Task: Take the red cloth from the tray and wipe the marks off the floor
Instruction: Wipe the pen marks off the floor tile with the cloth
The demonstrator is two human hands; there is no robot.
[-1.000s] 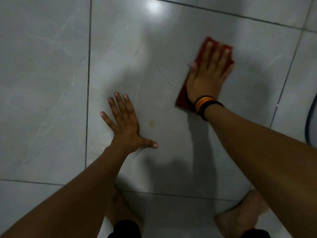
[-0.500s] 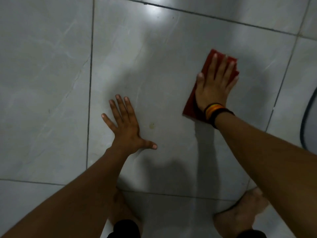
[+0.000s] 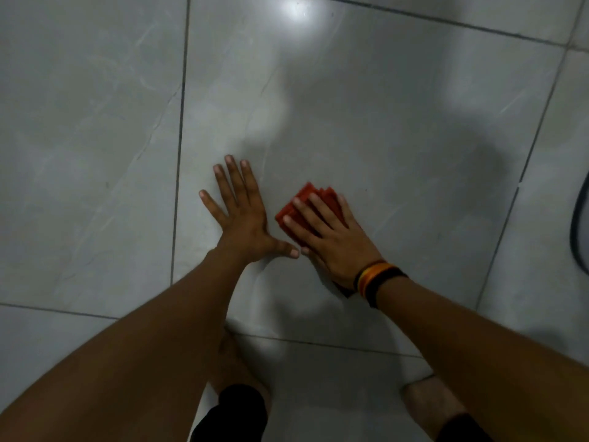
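A hand presses a red cloth on the floor

The right hand (image 3: 331, 240) lies flat on the folded red cloth (image 3: 310, 202), fingers spread a little. The left hand (image 3: 243, 218) rests flat just beside it on the grey floor (image 3: 398, 138), fingers wide apart.

Red cloth (image 3: 314, 202) mostly hidden under right hand (image 3: 331, 240); only far corner and small bit by wrist show. Floor marks: can't tell any. Dark curved object (image 3: 578, 231) cut off by right edge, unidentifiable. Both forearms cropped by bottom edge.
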